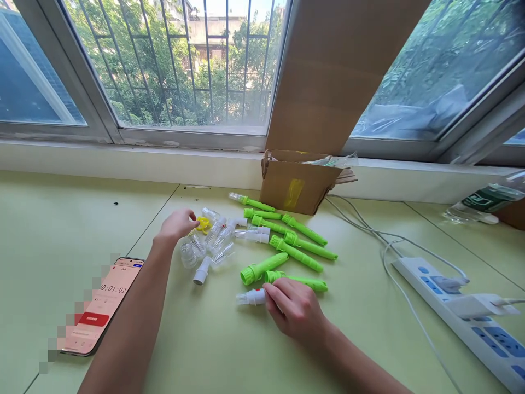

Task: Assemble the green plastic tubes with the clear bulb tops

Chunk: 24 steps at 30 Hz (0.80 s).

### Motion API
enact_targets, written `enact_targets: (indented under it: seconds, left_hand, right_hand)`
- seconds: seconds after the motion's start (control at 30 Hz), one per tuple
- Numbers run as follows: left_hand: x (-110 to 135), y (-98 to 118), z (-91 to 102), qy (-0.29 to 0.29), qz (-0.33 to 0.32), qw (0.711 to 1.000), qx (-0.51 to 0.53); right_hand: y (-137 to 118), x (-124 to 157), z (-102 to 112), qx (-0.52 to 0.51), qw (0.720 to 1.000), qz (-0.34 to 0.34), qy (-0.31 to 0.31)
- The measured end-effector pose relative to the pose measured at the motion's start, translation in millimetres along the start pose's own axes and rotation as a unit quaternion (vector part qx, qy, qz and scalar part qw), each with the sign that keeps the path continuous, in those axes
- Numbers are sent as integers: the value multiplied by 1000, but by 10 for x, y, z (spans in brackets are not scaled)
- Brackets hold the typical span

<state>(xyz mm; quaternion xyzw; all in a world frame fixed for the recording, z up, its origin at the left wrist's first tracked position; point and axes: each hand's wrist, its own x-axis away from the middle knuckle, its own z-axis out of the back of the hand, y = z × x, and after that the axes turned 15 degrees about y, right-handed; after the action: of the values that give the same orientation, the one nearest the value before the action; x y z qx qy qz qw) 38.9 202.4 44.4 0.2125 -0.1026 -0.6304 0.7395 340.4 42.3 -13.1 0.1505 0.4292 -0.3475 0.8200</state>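
Note:
My left hand (179, 223) reaches to the back of a pile of clear plastic caps (213, 235), with its thumb and fingers pinched at the edge of some small yellow ring-shaped pieces (203, 224). Lower right, my right hand (296, 306) has its fingers closed on the end of a white collar with a clear ribbed tip (250, 297), lying low over the table. Just behind those fingers is a bright green threaded tube (303, 281). A loose white collar (201, 272) sits at the pile's front edge.
Several more green tubes (264, 268) lie toward a cardboard box (301, 183) by the window. A phone (104, 306) showing a timer is at left. On the right are a power strip (455, 312), cables (369, 232) and a plastic bottle (486, 200).

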Motion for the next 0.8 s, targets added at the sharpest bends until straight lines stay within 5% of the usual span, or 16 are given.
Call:
enact_targets:
  seconds: [0.47, 0.8]
  left_hand:
    - [-23, -46, -150, -20, 9, 999, 48]
    - [3, -4, 94, -31, -32, 991, 127]
  right_hand:
    - [158, -13, 38, 95, 993, -70, 20]
    - [228, -24, 53, 132, 987, -92, 10]
